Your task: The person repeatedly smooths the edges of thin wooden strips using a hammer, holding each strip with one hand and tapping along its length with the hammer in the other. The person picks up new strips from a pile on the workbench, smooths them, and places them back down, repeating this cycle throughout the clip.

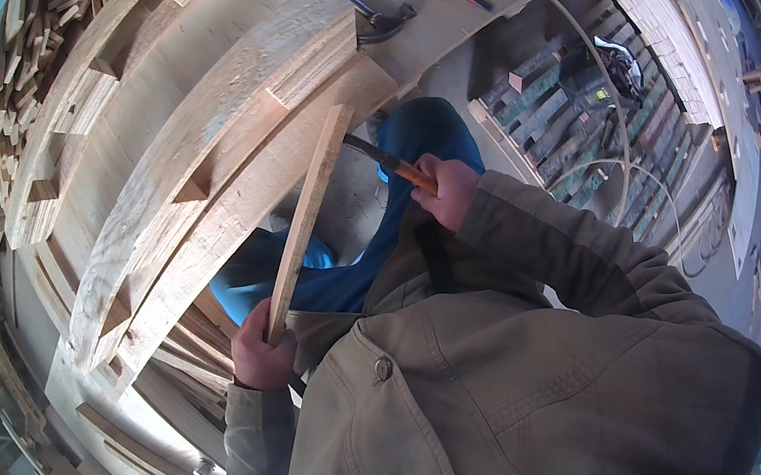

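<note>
My left hand (261, 356) grips the near end of a long thin wooden slat (309, 217) that slants up to the right, its far end against the wooden pallet (216, 154) in front of me. My right hand (446, 192) is closed around the orange handle of a hammer (391, 164); the dark head end disappears behind the slat's upper part. I wear an olive jacket and blue trousers, visible beneath the hands.
On the workbench (433, 12) past the pallet lie a dark clamp-like tool (380, 24), a red rod and other hand tools. Stacks of small wood blocks (653, 1) stand at right. A nail gun with a hose (619, 67) rests on dark slats.
</note>
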